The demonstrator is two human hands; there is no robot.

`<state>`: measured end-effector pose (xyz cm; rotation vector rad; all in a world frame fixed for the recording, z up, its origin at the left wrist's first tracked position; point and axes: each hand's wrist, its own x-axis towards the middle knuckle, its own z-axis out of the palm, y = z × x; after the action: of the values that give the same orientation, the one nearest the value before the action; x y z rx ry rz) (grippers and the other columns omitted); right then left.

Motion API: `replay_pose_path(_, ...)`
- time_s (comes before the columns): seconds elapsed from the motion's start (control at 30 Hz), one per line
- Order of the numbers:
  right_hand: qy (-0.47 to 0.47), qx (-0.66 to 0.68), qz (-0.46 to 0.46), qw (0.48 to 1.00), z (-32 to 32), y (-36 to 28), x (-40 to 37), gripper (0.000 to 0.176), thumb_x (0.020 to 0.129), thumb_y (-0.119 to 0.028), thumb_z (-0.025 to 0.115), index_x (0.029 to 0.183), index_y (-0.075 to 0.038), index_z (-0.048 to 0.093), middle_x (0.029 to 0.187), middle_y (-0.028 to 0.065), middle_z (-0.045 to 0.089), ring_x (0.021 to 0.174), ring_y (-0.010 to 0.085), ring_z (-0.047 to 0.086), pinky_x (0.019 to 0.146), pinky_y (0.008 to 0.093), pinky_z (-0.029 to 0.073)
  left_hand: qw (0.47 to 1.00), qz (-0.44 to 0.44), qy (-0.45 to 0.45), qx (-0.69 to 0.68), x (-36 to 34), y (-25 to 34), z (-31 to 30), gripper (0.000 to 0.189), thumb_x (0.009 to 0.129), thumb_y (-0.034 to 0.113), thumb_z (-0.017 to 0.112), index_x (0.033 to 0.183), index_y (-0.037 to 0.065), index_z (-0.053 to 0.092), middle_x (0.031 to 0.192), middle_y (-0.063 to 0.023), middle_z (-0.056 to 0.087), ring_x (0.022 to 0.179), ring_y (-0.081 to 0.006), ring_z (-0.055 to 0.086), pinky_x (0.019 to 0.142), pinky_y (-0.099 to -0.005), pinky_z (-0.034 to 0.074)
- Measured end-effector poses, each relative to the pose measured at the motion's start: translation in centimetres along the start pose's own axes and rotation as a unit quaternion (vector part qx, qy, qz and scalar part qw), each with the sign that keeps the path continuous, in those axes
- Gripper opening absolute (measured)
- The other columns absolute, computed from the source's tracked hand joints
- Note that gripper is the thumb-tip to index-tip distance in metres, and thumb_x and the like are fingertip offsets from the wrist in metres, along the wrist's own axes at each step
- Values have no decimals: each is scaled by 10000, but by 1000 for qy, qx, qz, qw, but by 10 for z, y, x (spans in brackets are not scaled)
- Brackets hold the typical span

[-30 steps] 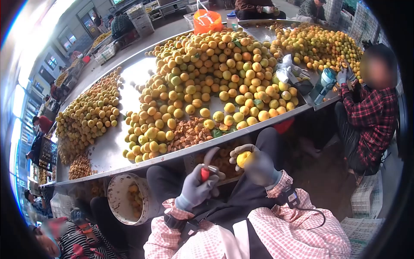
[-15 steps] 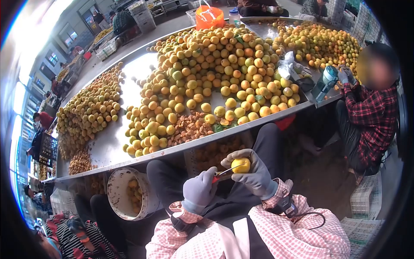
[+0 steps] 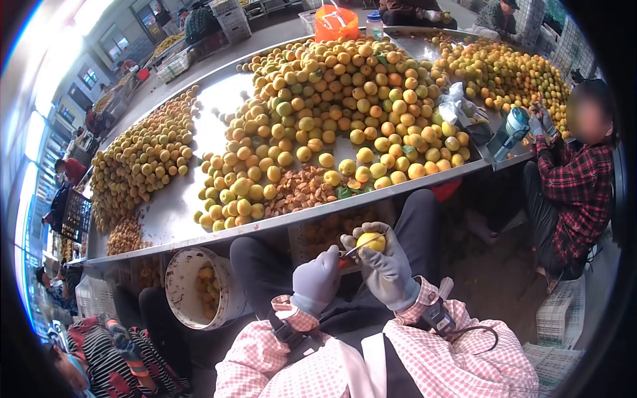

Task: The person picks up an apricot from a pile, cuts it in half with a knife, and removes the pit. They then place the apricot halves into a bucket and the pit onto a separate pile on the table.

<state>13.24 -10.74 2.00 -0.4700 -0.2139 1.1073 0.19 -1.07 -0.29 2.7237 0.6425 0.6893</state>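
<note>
My left hand (image 3: pixel 317 282), in a grey glove, is closed around a small knife (image 3: pixel 361 245) with a red handle. Its thin blade lies across a yellow apricot (image 3: pixel 371 243). My right hand (image 3: pixel 391 275), gloved too, grips that apricot with the fingers wrapped round it. Both hands are above my lap, below the edge of a metal table (image 3: pixel 166 222). A brown heap of apricot pits (image 3: pixel 300 190) lies on the table in front of me, beside a big pile of apricots (image 3: pixel 318 93).
A white bucket (image 3: pixel 232 292) holding apricot pieces stands by my left leg. On the right, a person in a checked shirt (image 3: pixel 574 176) sits near a blue-green bottle (image 3: pixel 511 132). An orange bag (image 3: pixel 336 25) is at the table's far edge. Another person in stripes (image 3: pixel 99 358) is at lower left.
The knife blade has moved from the apricot's lower left side to across its upper face. My left hand has shifted slightly right and up. The whole view has turned a little.
</note>
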Motion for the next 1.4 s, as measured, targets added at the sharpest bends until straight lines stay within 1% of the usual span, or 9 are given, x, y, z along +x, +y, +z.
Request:
replay_pose_path(0.17, -4, 4, 0, 1000, -7, -2, 12, 430, 852, 22, 646, 1221, -74, 448, 1171, 86, 559, 1145, 224, 554, 1013, 342, 437, 1000, -17, -10, 9, 6, -2, 3, 315, 783, 141, 611, 1074, 77, 511, 775, -89, 595, 607, -282, 615, 478, -389, 465)
replay_pose_path(0.4, 3, -370, -44, 928, -34, -19, 27, 500, 797, -203, 770, 1196, -17, 532, 1092, 69, 594, 949, 107, 594, 861, 240, 489, 982, -131, -70, -113, 4, 7, 3, 204, 866, 224, 595, 986, 106, 479, 731, -164, 615, 664, -390, 607, 517, -469, 452)
replay_pose_path(0.6, 33, -70, 44, 996, -23, -8, 24, 437, 840, -216, 727, 1198, -37, 553, 1018, 18, 624, 907, 100, 605, 834, 236, 496, 970, -188, -112, -105, 12, 23, -12, 248, 850, 181, 595, 1042, 94, 464, 763, -192, 627, 710, -427, 611, 554, -495, 458)
replay_pose_path(0.97, 64, -155, 17, 986, -54, 21, 40, 410, 922, -346, 609, 1219, -72, 546, 1042, 38, 632, 858, 85, 594, 690, 210, 481, 964, -177, -33, -198, -16, -16, 27, 185, 897, 168, 569, 1017, 76, 462, 737, -171, 593, 632, -360, 593, 504, -442, 442)
replay_pose_path(1.0, 44, -74, 53, 995, -50, 10, 43, 401, 935, -370, 579, 1205, -76, 545, 1043, 53, 632, 827, 103, 597, 662, 212, 478, 944, -158, 24, -288, -12, -15, 20, 179, 887, 118, 575, 1028, 75, 473, 727, -135, 587, 591, -303, 591, 477, -394, 437)
replay_pose_path(1.1, 38, 40, 109, 993, -44, -6, 46, 359, 961, -388, 528, 1153, -85, 552, 1039, 86, 629, 746, 161, 599, 607, 235, 480, 666, -366, -2, -650, 4, -12, -14, 183, 857, 13, 559, 1010, 98, 503, 762, 46, 500, 558, -37, 451, 426, -191, 336)
replay_pose_path(1.17, 62, 37, 180, 981, -38, -11, 48, 334, 966, -368, 527, 1147, -88, 555, 1023, 81, 626, 752, 180, 603, 606, 255, 491, 706, -368, 29, -604, 18, -28, -14, 166, 859, 30, 587, 992, 93, 509, 711, -6, 533, 528, -103, 488, 423, -227, 369)
replay_pose_path(1.23, 61, 38, 193, 979, -45, -10, 48, 326, 965, -335, 530, 1164, -78, 554, 1030, 84, 614, 810, 225, 615, 666, 269, 524, 941, -213, 86, -247, 28, -66, 9, 128, 887, 112, 580, 986, 68, 512, 709, -131, 594, 556, -277, 568, 485, -367, 458)
replay_pose_path(1.4, 46, -13, 246, 968, -45, -12, 48, 505, 930, -516, 505, 1122, -53, 568, 918, 100, 623, 584, 111, 529, 449, 205, 395, 968, -251, -19, -10, 75, -123, 23, 198, 944, 211, 427, 1100, 103, 482, 870, -209, 659, 831, -431, 630, 685, -537, 484)
